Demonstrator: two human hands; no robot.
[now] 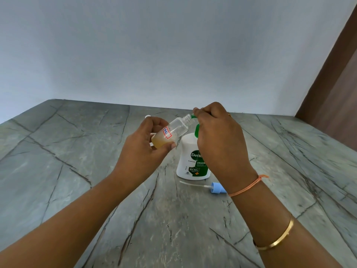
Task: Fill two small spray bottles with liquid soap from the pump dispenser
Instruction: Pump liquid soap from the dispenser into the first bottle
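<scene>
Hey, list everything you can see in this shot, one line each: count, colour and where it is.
spray bottle: one, clear with amber liquid in its base, tilted, neck at the pump spout
pump dispenser: one, white with green pump, upright on the table
spray cap: one, blue with white tube, lying in front of the dispenser
white object: one, behind the left hand, mostly hidden
table: one, grey, veined
wall: one, pale bluish white, behind the table
panel: one, brown, far right
thread band: one, orange, right wrist
bangle: one, gold, right forearm
left hand: one, grips the spray bottle
right hand: one, curled over the pump head
</scene>
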